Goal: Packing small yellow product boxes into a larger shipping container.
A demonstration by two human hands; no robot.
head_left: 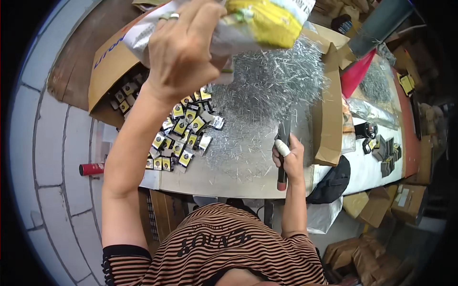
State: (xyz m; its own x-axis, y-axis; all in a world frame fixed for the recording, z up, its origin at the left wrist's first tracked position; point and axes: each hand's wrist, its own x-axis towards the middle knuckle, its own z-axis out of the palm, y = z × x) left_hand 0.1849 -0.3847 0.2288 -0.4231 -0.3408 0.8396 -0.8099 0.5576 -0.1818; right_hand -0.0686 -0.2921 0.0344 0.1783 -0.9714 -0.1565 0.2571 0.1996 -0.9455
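Note:
My left hand (181, 52), with a ring on one finger, is raised at the top and closed on a crumpled white and yellow plastic bag (267, 21). Below the bag lies a large heap of thin silvery metal pins (272, 78), with loose ones scattered nearer me. My right hand (292, 155), white wrapping on one digit, grips a dark stick with a red end (281, 181). The stick's far end reaches the heap's near edge; its tip is hard to make out. Several small black, yellow and white packets (186, 128) lie left of the pins on the table (224, 181).
An open cardboard box (107, 59) with more small packets lies at the left. A cardboard wall (329, 114) borders the heap on the right. Beyond it are a pink sheet (357, 74), another pin pile (375, 86) and a dark cylinder (381, 26). A red can (90, 169) sits far left.

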